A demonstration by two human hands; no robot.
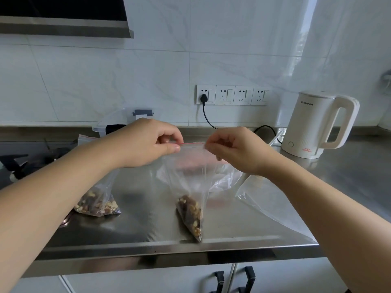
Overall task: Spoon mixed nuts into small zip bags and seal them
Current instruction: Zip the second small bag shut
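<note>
Both hands, left hand [148, 142] and right hand [232, 151], pinch the nut-filled zip bag [190, 187] top; second filled bag [98, 199] sits left.

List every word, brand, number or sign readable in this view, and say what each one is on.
White kettle, upper body: a small dark brand mark, too blurred to read for certain.
Kettle base: small red marks, too small to read.
Wall sockets: no readable lettering.
Zip bag held at its red-lined top: no print visible.
Bag of nuts on the counter: no print visible.

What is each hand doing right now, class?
Left hand: pinches the zip bag at its red-lined top.
Right hand: pinches the same top edge.
</note>
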